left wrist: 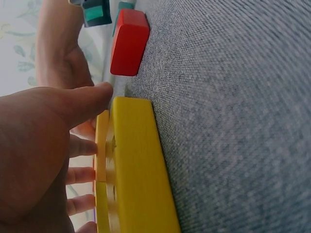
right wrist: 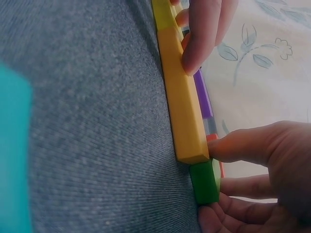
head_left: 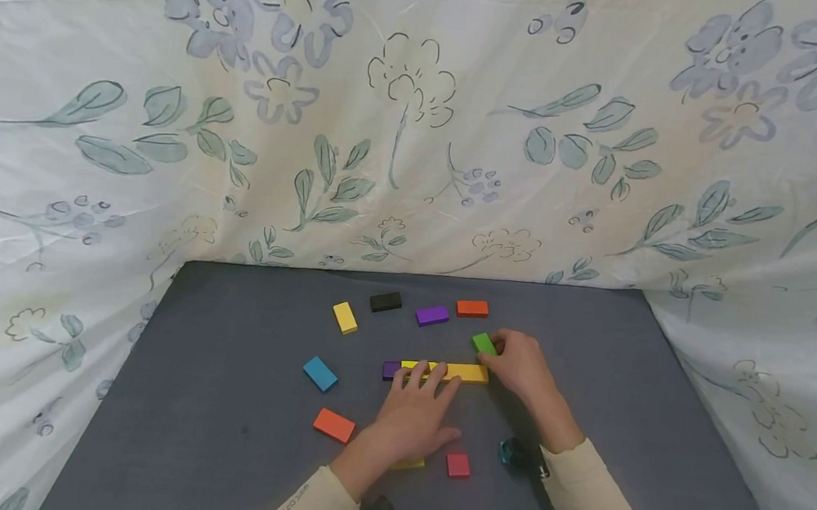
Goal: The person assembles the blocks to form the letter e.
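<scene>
A row of blocks lies across the middle of the dark cloth: a purple block (head_left: 391, 370), a yellow block (head_left: 409, 364) and a longer orange-yellow block (head_left: 471, 373). My left hand (head_left: 415, 421) spreads over the row from the near side, its fingertips touching the blocks. Just off the row's right end, my right hand (head_left: 524, 370) pinches a green block (head_left: 484, 343) between thumb and fingers. In the right wrist view the green block (right wrist: 204, 182) sits close by the end of the orange-yellow block (right wrist: 182, 107). Another yellow block (left wrist: 141, 165) lies below my left palm, partly hidden in the head view.
Behind the row lie yellow (head_left: 345, 318), black (head_left: 385, 301), purple (head_left: 432, 316) and orange-red (head_left: 472, 309) blocks. Blue (head_left: 320, 374) and orange (head_left: 334, 426) blocks are at left; a red block (head_left: 458, 466) is nearer. A teal object (head_left: 508, 452) lies beside the right sleeve.
</scene>
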Motion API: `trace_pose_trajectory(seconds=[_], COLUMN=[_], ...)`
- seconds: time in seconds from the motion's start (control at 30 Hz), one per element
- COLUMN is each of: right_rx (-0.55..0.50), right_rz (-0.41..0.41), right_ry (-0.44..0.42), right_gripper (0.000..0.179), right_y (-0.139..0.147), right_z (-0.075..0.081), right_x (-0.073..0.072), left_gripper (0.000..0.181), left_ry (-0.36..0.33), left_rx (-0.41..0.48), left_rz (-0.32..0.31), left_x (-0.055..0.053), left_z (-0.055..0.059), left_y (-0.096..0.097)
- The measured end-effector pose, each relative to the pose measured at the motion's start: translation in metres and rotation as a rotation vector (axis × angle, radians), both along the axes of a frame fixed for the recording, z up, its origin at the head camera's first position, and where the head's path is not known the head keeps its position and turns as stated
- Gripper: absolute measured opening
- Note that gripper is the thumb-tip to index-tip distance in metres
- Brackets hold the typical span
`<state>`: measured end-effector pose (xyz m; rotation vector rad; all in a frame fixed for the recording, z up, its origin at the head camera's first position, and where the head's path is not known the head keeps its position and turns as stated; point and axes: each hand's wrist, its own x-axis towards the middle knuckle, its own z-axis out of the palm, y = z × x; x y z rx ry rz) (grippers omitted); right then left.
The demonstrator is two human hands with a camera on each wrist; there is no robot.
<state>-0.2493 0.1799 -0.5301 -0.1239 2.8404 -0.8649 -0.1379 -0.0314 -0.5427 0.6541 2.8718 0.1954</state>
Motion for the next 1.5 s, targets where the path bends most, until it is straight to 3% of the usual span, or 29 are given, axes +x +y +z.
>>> trace_pose_trajectory(seconds=[0.6, 0.87, 1.07, 1.5], right_rx=[0.019, 0.032, 0.019, 0.067], right_rz=[0.075, 0.108, 0.150, 0.233], right_ry=[0.020, 0.059, 0.110, 0.087], right_gripper=[0.043, 0.050, 0.048, 0.048], right_y=[0.004, 0.016, 0.016, 0.008], right_z=[0.005, 0.024, 0.040, 0.059], right_x=[-0.008, -0.019, -0.033, -0.058], left_gripper=[0.083, 0.082, 0.082, 0.082], left_ry=[0.011, -0.002, -0.006, -0.018], left_rx=[0.005, 0.018, 0.034, 0.027], left_rz=[0.000, 0.000, 0.001, 0.001], left_x=[-0.003, -0.001, 0.001, 0.000], left_z=[0.000, -0.001, 0.004, 0.003], left_y=[0.000, 0.000, -0.001, -0.002])
